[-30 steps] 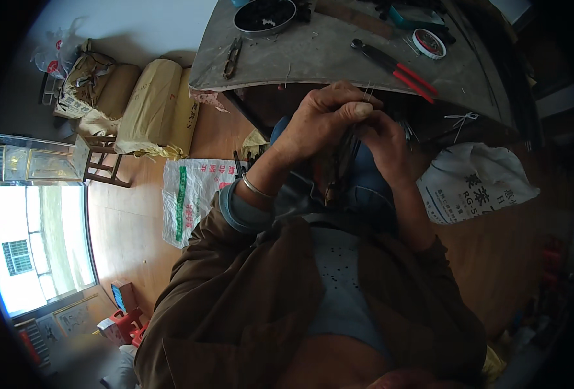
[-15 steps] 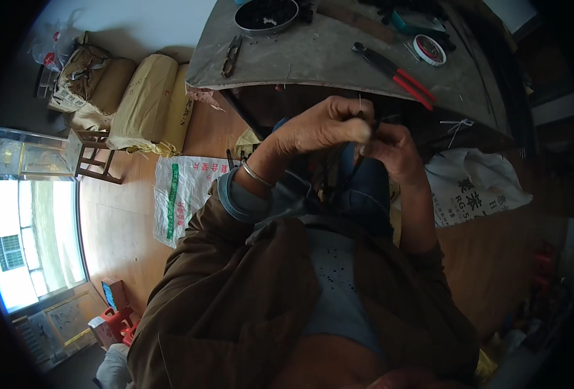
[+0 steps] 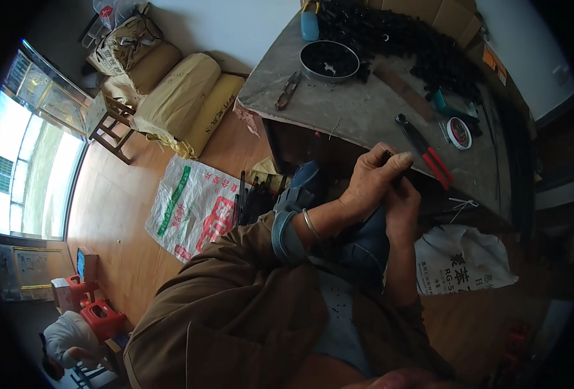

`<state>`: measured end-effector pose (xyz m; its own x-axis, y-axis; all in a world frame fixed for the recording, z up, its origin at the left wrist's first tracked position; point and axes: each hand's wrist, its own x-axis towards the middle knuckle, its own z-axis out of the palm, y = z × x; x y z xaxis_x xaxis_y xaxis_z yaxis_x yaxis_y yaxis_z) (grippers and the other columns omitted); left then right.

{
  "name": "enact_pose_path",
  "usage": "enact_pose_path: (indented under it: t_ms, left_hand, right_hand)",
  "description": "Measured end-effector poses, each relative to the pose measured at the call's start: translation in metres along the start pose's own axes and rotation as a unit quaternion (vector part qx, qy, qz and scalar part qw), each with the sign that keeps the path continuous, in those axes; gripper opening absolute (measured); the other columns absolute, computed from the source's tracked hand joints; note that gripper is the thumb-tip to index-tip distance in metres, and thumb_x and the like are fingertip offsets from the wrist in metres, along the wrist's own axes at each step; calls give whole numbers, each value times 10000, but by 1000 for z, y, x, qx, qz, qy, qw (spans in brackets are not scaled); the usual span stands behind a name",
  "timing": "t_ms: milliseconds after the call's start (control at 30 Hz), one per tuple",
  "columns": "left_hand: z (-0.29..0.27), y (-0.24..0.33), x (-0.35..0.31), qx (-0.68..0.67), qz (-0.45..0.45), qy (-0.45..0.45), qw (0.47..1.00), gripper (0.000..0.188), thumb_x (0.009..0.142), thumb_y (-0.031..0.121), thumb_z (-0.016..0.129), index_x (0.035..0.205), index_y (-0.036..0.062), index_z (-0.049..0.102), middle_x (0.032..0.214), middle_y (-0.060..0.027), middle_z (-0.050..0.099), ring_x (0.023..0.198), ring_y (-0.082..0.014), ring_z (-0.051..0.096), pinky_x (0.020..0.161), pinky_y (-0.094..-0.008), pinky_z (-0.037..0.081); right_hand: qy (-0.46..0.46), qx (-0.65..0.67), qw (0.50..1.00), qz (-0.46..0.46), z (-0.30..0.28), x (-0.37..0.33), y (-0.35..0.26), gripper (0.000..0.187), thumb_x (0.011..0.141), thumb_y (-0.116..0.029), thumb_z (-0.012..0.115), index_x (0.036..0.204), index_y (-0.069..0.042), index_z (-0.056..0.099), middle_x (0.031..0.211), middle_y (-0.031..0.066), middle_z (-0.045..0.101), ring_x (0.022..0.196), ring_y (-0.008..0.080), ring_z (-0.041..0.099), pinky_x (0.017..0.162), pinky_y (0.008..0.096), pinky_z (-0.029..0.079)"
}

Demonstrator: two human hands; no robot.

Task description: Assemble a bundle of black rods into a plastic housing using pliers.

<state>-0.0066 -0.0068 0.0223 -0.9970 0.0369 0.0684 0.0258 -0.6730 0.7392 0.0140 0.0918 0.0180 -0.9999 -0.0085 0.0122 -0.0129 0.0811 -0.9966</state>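
Observation:
Both of my hands meet in front of the table's near edge, above my lap. My left hand (image 3: 367, 186), with a metal bangle at its wrist, is closed, its thumb pressed over a small dark piece (image 3: 388, 155). Just below it, my right hand (image 3: 402, 211) is closed around the lower part of what looks like the same piece. Fingers cover most of it, so its full shape is hidden. Closest to my hands on the grey table (image 3: 358, 107) lie red-handled pliers (image 3: 424, 152).
The table also bears a round pan of black bits (image 3: 330, 61), a rusty hand tool (image 3: 288, 91), a white round tin (image 3: 459, 133), a teal box (image 3: 455, 107) and a heap of black pieces (image 3: 397, 39). White sacks (image 3: 465, 259) and thin black rods (image 3: 256, 201) are on the floor.
My view has shifted, so more of the table and its black heap shows. My hands have drawn closer together and nearer the table edge. The thin needle-like tip above my left hand no longer shows.

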Motion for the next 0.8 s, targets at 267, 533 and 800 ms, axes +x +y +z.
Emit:
enact_pose_path:
  t_ms: [267, 533, 800]
  left_hand:
    - [-51, 41, 73, 381, 163, 1, 910, 327, 958, 297, 537, 1014, -13, 626, 838, -56, 616, 750, -110, 563, 678, -263, 475]
    - [-141, 127, 211, 854, 28, -32, 519, 190, 800, 181, 618, 960, 187, 722, 1041, -80, 659, 1001, -276, 628, 844, -396, 505]
    - [-140, 129, 218, 893, 70, -104, 433, 178, 829, 201, 595, 954, 203, 722, 1028, -71, 660, 1003, -266, 628, 820, -390, 509]
  right_hand:
    - [-82, 146, 986, 22, -14, 14, 17, 150, 871, -82, 643, 958, 35, 610, 896, 101, 654, 791, 180, 646, 737, 320, 542]
    - [-115, 183, 976, 33, -1, 23, 22, 87, 854, -26, 631, 915, 10, 580, 880, 141, 659, 734, 226, 661, 678, 343, 568]
    - [-128, 193, 971, 59, 3, 26, 28, 101, 856, -35, 639, 917, 24, 584, 866, 110, 645, 735, 181, 628, 694, 312, 536]
